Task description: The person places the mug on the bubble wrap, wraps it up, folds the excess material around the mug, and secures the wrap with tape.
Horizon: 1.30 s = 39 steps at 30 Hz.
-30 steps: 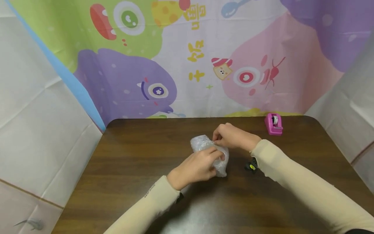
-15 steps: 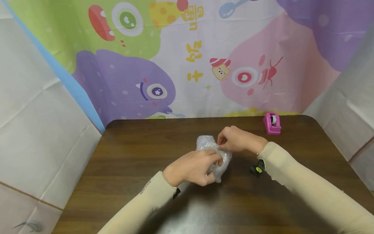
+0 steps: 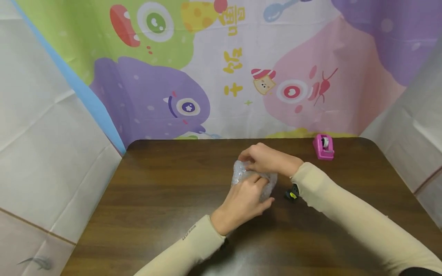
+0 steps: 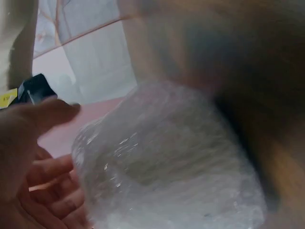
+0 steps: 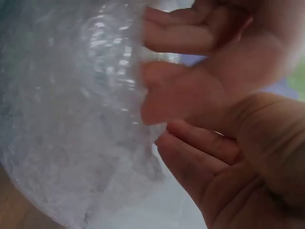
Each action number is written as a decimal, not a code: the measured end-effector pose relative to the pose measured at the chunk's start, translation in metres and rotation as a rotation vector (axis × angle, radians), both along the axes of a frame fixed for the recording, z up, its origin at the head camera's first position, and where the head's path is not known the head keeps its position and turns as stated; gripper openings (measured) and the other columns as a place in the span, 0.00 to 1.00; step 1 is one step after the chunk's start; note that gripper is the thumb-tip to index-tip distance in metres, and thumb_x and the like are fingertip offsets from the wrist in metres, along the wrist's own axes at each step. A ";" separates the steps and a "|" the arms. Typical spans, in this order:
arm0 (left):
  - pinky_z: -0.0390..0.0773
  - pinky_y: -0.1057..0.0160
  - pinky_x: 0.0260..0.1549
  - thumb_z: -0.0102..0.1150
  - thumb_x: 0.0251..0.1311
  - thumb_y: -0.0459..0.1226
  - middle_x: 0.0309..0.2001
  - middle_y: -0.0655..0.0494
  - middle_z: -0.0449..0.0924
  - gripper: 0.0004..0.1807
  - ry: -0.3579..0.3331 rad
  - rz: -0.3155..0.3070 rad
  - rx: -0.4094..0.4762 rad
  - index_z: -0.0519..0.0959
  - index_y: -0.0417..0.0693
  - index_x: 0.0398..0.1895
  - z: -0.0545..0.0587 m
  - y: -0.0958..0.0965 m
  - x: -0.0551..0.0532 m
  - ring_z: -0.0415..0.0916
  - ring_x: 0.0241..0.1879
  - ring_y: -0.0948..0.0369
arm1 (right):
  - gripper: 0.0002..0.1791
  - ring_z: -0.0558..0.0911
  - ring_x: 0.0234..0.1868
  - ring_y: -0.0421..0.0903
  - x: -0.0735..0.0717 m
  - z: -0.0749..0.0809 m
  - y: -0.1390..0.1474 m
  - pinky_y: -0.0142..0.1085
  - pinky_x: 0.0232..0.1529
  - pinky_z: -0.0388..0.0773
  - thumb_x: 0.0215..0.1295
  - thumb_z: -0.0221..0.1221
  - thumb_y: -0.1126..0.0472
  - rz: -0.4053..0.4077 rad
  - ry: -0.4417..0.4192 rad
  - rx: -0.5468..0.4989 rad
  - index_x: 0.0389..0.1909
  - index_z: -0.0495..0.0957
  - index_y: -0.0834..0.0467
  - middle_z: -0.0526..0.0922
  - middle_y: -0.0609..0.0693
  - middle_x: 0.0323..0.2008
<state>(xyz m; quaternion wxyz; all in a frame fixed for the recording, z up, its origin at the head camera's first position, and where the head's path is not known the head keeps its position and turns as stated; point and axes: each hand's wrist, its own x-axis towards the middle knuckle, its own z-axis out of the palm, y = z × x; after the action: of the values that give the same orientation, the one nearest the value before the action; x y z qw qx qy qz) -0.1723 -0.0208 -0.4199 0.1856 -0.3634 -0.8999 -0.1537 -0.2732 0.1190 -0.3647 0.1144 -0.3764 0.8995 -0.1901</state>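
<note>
A bundle in clear bubble wrap [image 3: 238, 174] lies between both hands over the middle of the table; what it contains is hidden. My left hand [image 3: 243, 201] grips its near side, fingers bent over the wrap and thumb stretched out to the right. From the far side my right hand [image 3: 267, 159] reaches over the top and holds the wrap at its upper edge. The left wrist view shows the crumpled plastic [image 4: 167, 167] large, with fingers [image 4: 57, 191] along its left side. Up close in the right wrist view, fingertips meet the edge of the bubble wrap [image 5: 86, 105].
A pink tape dispenser [image 3: 324, 147] with a white roll stands at the back right of the dark wooden table [image 3: 155, 191]. Behind it hangs a cartoon-printed cloth [image 3: 235, 111]. Pale panels [image 3: 51, 126] flank the table. A black wrist camera [image 3: 292, 193] hangs under the right sleeve.
The right hand first shifts slightly right, then left across the top of the bundle. The left hand moves right, its thumb spreading outward, and the bundle has turned and shifted slightly right.
</note>
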 end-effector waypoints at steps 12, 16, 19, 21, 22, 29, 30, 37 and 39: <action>0.82 0.68 0.34 0.74 0.58 0.42 0.45 0.58 0.83 0.17 -0.088 -0.014 -0.016 0.81 0.48 0.46 0.003 -0.006 0.000 0.81 0.38 0.65 | 0.03 0.87 0.39 0.46 0.003 -0.006 -0.006 0.37 0.43 0.85 0.66 0.67 0.67 0.019 0.036 0.031 0.38 0.88 0.62 0.90 0.52 0.37; 0.81 0.67 0.29 0.76 0.54 0.43 0.43 0.62 0.84 0.16 -0.138 -0.017 -0.035 0.81 0.52 0.43 0.008 -0.011 -0.002 0.82 0.35 0.66 | 0.01 0.85 0.34 0.43 0.005 -0.002 -0.003 0.36 0.40 0.84 0.65 0.68 0.67 -0.027 0.013 0.055 0.34 0.88 0.60 0.89 0.49 0.33; 0.81 0.63 0.30 0.76 0.51 0.42 0.40 0.65 0.86 0.15 -0.197 -0.028 -0.058 0.82 0.54 0.40 0.013 -0.017 -0.003 0.82 0.32 0.65 | 0.05 0.79 0.28 0.40 0.008 0.000 0.000 0.33 0.32 0.80 0.65 0.68 0.67 -0.078 -0.030 0.067 0.29 0.87 0.59 0.85 0.46 0.27; 0.82 0.59 0.37 0.76 0.49 0.40 0.39 0.66 0.87 0.14 -0.221 -0.044 -0.079 0.82 0.55 0.39 0.017 -0.022 -0.007 0.82 0.33 0.65 | 0.11 0.71 0.22 0.38 0.010 0.001 0.002 0.31 0.26 0.72 0.65 0.67 0.68 -0.122 -0.051 0.073 0.22 0.83 0.58 0.77 0.44 0.20; 0.81 0.57 0.40 0.75 0.48 0.39 0.38 0.66 0.87 0.14 -0.225 -0.049 -0.091 0.82 0.56 0.39 0.018 -0.025 -0.009 0.82 0.34 0.65 | 0.14 0.67 0.20 0.39 0.011 0.001 0.003 0.31 0.23 0.68 0.65 0.66 0.68 -0.144 -0.059 0.077 0.19 0.80 0.58 0.72 0.43 0.17; 0.81 0.54 0.44 0.70 0.46 0.28 0.37 0.60 0.86 0.17 -0.224 -0.075 -0.097 0.83 0.53 0.39 0.022 -0.050 -0.025 0.81 0.39 0.59 | 0.19 0.73 0.17 0.40 0.019 0.002 0.010 0.30 0.21 0.69 0.66 0.68 0.63 -0.323 -0.115 0.138 0.14 0.77 0.57 0.72 0.44 0.13; 0.81 0.56 0.41 0.69 0.47 0.27 0.38 0.58 0.86 0.17 -0.231 -0.083 -0.090 0.83 0.52 0.40 0.022 -0.053 -0.026 0.81 0.39 0.59 | 0.18 0.76 0.17 0.41 0.021 0.001 0.010 0.31 0.21 0.71 0.66 0.67 0.63 -0.341 -0.123 0.142 0.15 0.79 0.58 0.75 0.46 0.13; 0.79 0.61 0.38 0.65 0.51 0.24 0.40 0.57 0.85 0.17 -0.292 -0.127 -0.081 0.81 0.50 0.43 0.021 -0.063 -0.030 0.77 0.38 0.62 | 0.16 0.78 0.15 0.41 0.029 -0.002 0.006 0.32 0.21 0.73 0.66 0.67 0.62 -0.398 -0.108 0.135 0.18 0.81 0.60 0.78 0.48 0.13; 0.79 0.62 0.37 0.65 0.50 0.24 0.40 0.58 0.85 0.18 -0.291 -0.132 -0.091 0.81 0.50 0.43 0.020 -0.064 -0.030 0.76 0.36 0.62 | 0.17 0.73 0.15 0.39 0.029 -0.001 0.008 0.31 0.20 0.70 0.65 0.68 0.60 -0.400 -0.118 0.131 0.17 0.80 0.59 0.73 0.46 0.13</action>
<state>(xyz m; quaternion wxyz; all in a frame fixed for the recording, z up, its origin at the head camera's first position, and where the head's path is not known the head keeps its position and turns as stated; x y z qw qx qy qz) -0.2024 -0.0847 -0.4000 0.0262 -0.4038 -0.8975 -0.1755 -0.2447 0.1269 -0.3658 0.1511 -0.1706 0.9584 -0.1718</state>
